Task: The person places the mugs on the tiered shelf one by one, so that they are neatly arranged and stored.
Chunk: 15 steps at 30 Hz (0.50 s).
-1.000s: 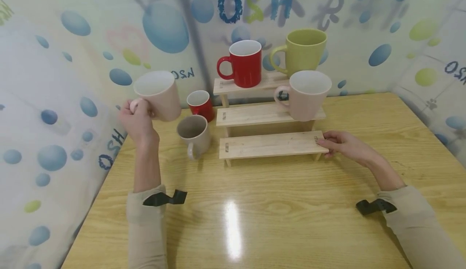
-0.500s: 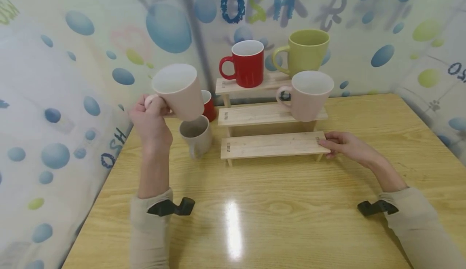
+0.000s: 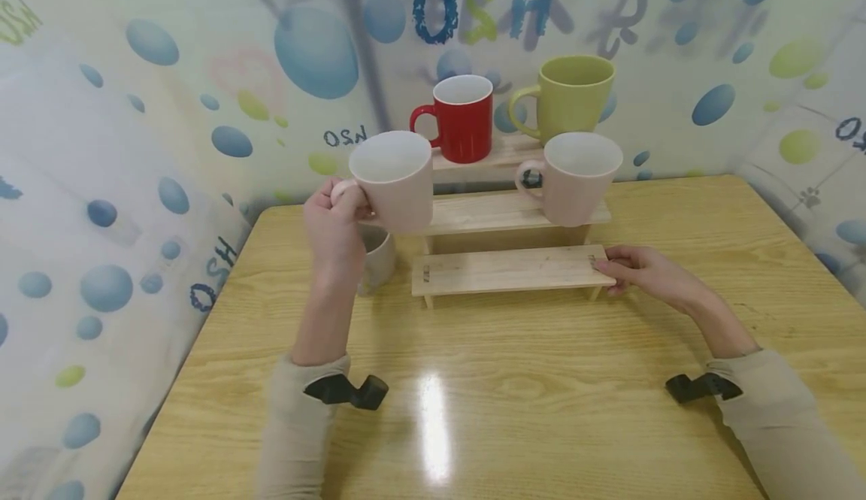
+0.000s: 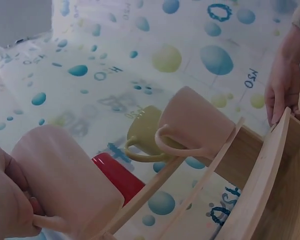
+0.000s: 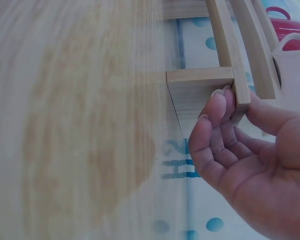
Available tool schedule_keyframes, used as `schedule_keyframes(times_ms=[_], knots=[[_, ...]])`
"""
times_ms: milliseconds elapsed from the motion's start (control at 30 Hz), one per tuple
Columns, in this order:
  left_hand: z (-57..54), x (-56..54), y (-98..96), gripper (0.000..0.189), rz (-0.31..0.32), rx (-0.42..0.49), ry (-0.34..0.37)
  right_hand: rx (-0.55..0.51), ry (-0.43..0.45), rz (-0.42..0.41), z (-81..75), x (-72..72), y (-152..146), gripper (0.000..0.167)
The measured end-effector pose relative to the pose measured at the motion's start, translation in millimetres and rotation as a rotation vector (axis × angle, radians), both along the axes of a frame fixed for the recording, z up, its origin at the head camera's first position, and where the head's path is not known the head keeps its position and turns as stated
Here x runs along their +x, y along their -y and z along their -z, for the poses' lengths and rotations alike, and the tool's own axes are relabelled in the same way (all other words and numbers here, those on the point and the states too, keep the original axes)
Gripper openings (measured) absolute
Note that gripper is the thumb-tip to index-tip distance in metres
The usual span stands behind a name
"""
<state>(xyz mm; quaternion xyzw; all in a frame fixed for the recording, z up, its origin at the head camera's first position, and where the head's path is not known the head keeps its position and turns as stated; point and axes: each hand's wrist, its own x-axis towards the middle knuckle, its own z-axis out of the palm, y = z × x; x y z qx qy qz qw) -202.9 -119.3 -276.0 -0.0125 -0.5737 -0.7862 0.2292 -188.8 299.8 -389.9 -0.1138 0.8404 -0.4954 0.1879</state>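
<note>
My left hand (image 3: 334, 233) grips a pale pink mug (image 3: 399, 195) by its handle, with the mug's white inside facing up. In the head view this mug covers the left end of the middle board (image 3: 476, 213) of a three-step wooden rack; whether it touches cannot be told. At the lowest board (image 3: 507, 271), my right hand (image 3: 652, 274) pinches the right end, thumb on top and fingers under, as the right wrist view shows. A second pink mug (image 3: 578, 180) stands on the middle board's right side. On the top board are a red mug (image 3: 464, 120) and a yellow-green mug (image 3: 575, 98).
Left of the rack a grey-beige mug (image 3: 379, 259) stands on the wooden table (image 3: 514, 410), partly hidden by my left hand and the held mug. A patterned backdrop (image 3: 203, 56) rises behind and beside the table.
My left hand has carried the pink mug rightward, from beside the rack to the middle board's left end. It now hides the small red mug on the table. My right hand keeps its hold.
</note>
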Motion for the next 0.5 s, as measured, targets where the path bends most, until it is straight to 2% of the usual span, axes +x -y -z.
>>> schedule_keyframes(times_ms=[133,300,500], knots=[[6.7,-2.8,-9.7,0.028,0.053,-0.009,0.014,0.007,0.001,0.002,-0.3,0.1,-0.2,0.066],[15.9,-8.1,-21.8,0.029,0.129,0.028,0.019,0.007,0.003,0.0,-0.4,0.3,-0.7,0.068],[25.2,-14.9,-32.2,0.031,0.158,-0.016,0.027,-0.002,-0.004,-0.004,0.1,0.0,-0.7,0.067]])
